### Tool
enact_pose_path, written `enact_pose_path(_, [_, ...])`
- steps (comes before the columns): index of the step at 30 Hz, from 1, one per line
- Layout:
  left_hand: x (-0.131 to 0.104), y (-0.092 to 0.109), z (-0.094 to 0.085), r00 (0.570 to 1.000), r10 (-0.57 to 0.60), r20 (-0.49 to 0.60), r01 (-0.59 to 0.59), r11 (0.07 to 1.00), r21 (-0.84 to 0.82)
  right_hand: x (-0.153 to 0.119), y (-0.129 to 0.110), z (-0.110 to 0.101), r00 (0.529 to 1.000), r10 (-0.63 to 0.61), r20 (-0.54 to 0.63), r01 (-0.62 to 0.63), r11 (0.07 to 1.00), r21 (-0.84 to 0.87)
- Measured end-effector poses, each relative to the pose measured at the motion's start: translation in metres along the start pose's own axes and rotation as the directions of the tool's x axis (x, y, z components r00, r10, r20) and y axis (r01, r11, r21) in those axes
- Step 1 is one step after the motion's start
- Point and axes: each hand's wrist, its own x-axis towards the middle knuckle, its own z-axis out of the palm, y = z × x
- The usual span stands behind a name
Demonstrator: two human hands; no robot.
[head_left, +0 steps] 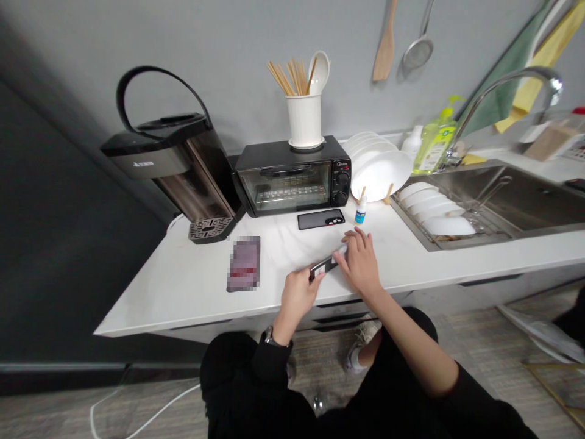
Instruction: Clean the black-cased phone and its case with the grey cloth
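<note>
A dark phone (326, 266) is tilted just above the front part of the white counter. My left hand (299, 296) grips its left end, thumb along the near edge. Over its right end curve the fingers of my right hand (361, 259), the thumb on the near side. Something whitish shows by that thumb; whether it is a cloth or glare, I cannot make out. Beyond the hands lies a black phone case (321, 219) with camera cutouts. A small white bottle with a blue label (361, 210) stands upright right of the case.
A blurred-out purplish flat item (244, 263) lies to the left on the counter (183, 292). Behind are a water dispenser (183, 164), a toaster oven (292, 183) bearing a white utensil holder (305, 121), and racked plates (381, 174). The sink (521, 201) with bowls is at right.
</note>
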Motion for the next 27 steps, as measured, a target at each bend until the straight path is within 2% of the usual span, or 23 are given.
enact_pose_path(2, [0.000, 0.004, -0.001, 0.997, -0.028, -0.078, 0.020, 0.996, -0.091, -0.001, -0.006, 0.000, 0.989, -0.144, 0.041, 0.139, 0.986, 0.094])
enact_pose_path(3, [-0.001, 0.006, -0.001, 0.990, -0.054, -0.133, 0.034, 0.988, -0.148, -0.002, -0.010, 0.001, 0.974, -0.221, 0.042, 0.211, 0.962, 0.174])
enact_pose_path(4, [-0.001, 0.010, -0.001, 0.979, -0.081, -0.186, 0.041, 0.977, -0.211, -0.004, -0.013, 0.002, 0.969, -0.246, 0.008, 0.236, 0.938, 0.253])
enact_pose_path(5, [-0.002, 0.015, 0.000, 0.968, -0.102, -0.230, 0.037, 0.962, -0.272, -0.004, -0.016, 0.003, 0.977, -0.210, -0.047, 0.214, 0.923, 0.320])
enact_pose_path(8, [-0.002, 0.036, 0.004, 0.947, -0.085, -0.311, -0.045, 0.920, -0.389, -0.002, -0.015, 0.007, 0.980, 0.065, -0.190, 0.025, 0.900, 0.436])
enact_pose_path(12, [0.008, 0.064, 0.013, 0.910, -0.024, -0.415, -0.161, 0.900, -0.406, 0.007, -0.013, 0.012, 0.941, 0.265, -0.210, -0.129, 0.856, 0.501])
enact_pose_path(15, [0.020, 0.072, 0.020, 0.912, 0.000, -0.410, -0.175, 0.904, -0.390, 0.014, -0.020, 0.013, 0.900, 0.362, -0.243, -0.182, 0.818, 0.546])
enact_pose_path(18, [0.028, 0.070, 0.027, 0.941, 0.075, -0.330, -0.184, 0.932, -0.312, 0.022, -0.026, 0.007, 0.859, 0.421, -0.293, -0.182, 0.784, 0.593])
enact_pose_path(20, [0.030, 0.065, 0.029, 0.958, 0.091, -0.273, -0.151, 0.966, -0.208, 0.029, -0.025, -0.003, 0.879, 0.329, -0.345, -0.089, 0.824, 0.559])
enact_pose_path(22, [0.032, 0.061, 0.029, 0.966, 0.046, -0.253, -0.073, 0.992, -0.100, 0.037, -0.017, -0.016, 0.932, 0.065, -0.357, 0.099, 0.901, 0.422])
enact_pose_path(24, [0.033, 0.058, 0.026, 0.967, 0.006, -0.256, -0.015, 0.999, -0.034, 0.046, -0.006, -0.029, 0.938, -0.238, -0.254, 0.301, 0.921, 0.249])
enact_pose_path(25, [0.034, 0.057, 0.025, 0.966, 0.002, -0.259, -0.007, 1.000, -0.019, 0.051, -0.001, -0.034, 0.931, -0.309, -0.194, 0.344, 0.922, 0.179])
enact_pose_path(27, [0.036, 0.056, 0.022, 0.965, 0.005, -0.261, -0.007, 1.000, -0.005, 0.058, 0.004, -0.041, 0.946, -0.292, -0.138, 0.303, 0.950, 0.071])
